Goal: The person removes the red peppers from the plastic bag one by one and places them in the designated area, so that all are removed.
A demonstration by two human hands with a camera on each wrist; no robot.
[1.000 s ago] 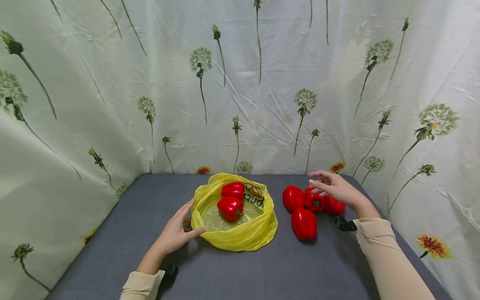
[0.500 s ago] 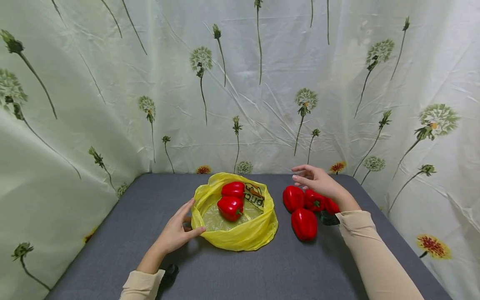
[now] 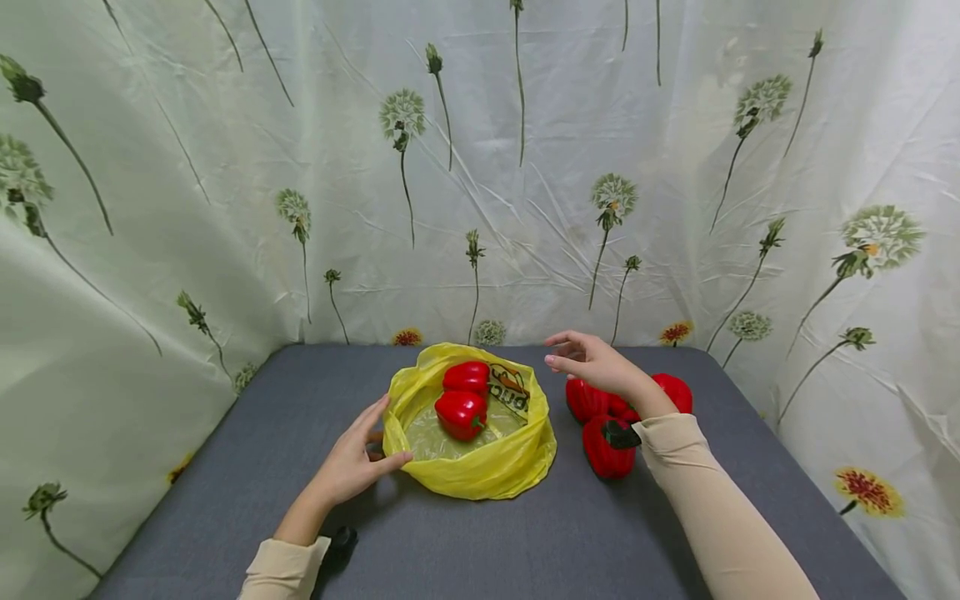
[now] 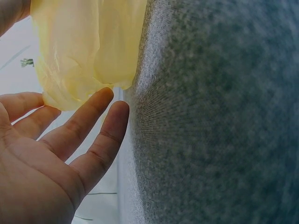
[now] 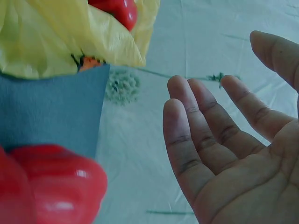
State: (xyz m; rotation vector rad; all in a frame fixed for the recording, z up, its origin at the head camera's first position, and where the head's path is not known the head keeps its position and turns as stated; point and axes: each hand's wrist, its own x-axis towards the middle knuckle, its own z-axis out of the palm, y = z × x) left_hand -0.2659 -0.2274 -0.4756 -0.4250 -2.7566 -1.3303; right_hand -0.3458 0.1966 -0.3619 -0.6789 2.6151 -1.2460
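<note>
A yellow plastic bag [image 3: 480, 479] with a rolled-down rim stands upright on the table, its mouth wide. Inside lie two red bell peppers [image 3: 461, 415], one behind the other. My left hand [image 3: 348, 467] rests against the bag's left side, fingers spread and fairly straight, as the left wrist view also shows. My right hand [image 3: 600, 367] hovers, holding nothing, above and between the bag and the loose peppers; its fingers are relaxed in the right wrist view. Below it sit several red bell peppers [image 3: 607, 458], partly hidden by the hand and wrist.
The grey table [image 3: 480, 550] ends at a back edge just behind the bag. A pale curtain [image 3: 525, 208] printed with dandelions hangs behind and on both sides. A dark wrist camera [image 3: 621, 434] hangs below the right wrist, in front of a pepper.
My right hand has moved left, from over the right-hand peppers toward the bag, with nothing in it. The left hand, bag and peppers have stayed in place.
</note>
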